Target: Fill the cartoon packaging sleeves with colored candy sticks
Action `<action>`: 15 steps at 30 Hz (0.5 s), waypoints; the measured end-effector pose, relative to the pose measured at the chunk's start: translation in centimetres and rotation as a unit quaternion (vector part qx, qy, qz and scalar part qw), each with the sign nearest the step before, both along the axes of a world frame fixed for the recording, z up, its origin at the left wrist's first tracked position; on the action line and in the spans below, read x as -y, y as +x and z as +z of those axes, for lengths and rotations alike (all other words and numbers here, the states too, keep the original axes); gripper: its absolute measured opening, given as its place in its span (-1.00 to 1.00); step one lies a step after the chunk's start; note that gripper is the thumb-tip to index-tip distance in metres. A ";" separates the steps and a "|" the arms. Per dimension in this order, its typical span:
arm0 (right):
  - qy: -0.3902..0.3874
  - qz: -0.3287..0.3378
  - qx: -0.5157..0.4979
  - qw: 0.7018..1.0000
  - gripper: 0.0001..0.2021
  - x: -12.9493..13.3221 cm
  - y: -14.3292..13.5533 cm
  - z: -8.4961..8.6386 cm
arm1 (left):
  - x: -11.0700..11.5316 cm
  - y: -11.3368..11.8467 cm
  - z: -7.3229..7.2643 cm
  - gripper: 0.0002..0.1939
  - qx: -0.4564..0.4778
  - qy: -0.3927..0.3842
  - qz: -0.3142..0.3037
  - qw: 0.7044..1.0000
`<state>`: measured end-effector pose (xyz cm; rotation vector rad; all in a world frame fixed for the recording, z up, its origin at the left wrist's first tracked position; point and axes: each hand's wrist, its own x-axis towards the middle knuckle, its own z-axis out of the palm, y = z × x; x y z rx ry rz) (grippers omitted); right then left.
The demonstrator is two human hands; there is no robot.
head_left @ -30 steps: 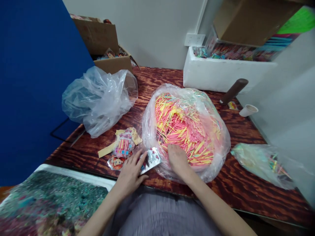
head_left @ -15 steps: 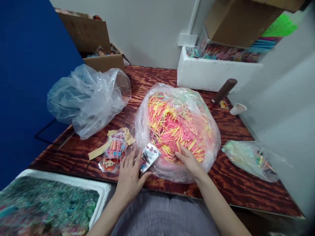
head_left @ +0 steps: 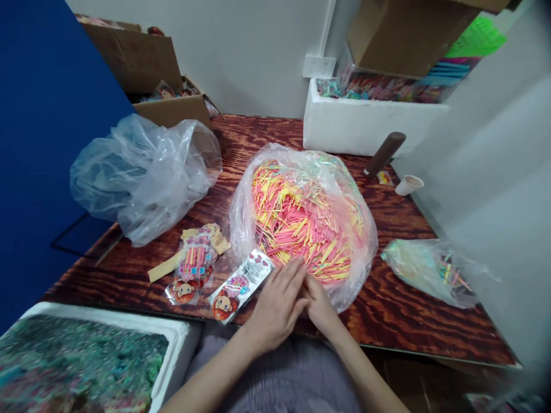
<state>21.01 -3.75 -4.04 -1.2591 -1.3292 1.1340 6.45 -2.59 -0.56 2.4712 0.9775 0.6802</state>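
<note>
My left hand lies with outstretched fingers across the fingers of my right hand, at the near edge of a clear plastic bag. Thin pink and yellow sticks fill that bag. My right hand is closed; the sticks pinched in it a moment ago are now hidden behind my left hand. Just left of my hands lies a silvery packet with a red-haired cartoon figure. Farther left are clear printed packets with pink sticks showing, beside beige strips.
An empty-looking clear bag lies at the left near a cardboard box. A small bag, a paper cup and a brown cylinder are on the right. A white foam box stands behind; another is at the lower left.
My left hand has moved right, off the silvery packet and onto my right hand, uncovering the packet. My right hand has drawn back from the sticks towards me. The view has shifted slightly.
</note>
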 end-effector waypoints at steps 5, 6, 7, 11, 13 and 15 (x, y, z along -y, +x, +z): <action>0.009 0.007 0.043 0.999 -0.82 0.1 1.1 0.7 | -0.3 -5.1 -0.7 -0.54 0.032 0.027 0.185 0.982; 0.007 0.009 0.041 0.999 -0.82 0.2 1.2 0.5 | -0.4 -5.9 -1.1 -0.57 0.020 0.035 0.230 0.972; 0.001 0.012 0.039 0.999 -0.82 0.3 1.2 0.3 | -0.5 -6.6 -1.6 -0.59 0.001 0.039 0.265 0.963; -0.008 0.007 0.032 0.999 -0.83 0.5 1.2 -0.3 | -1.1 -8.0 -3.2 -0.55 -0.055 0.027 0.319 0.946; 0.006 0.001 0.033 0.999 -0.83 0.5 1.2 0.1 | -1.5 -8.3 -3.4 -0.53 -0.050 0.017 0.338 0.940; 0.020 -0.002 0.035 0.999 -0.82 0.4 1.1 0.7 | -2.1 -8.6 -3.4 -0.49 -0.042 0.002 0.357 0.933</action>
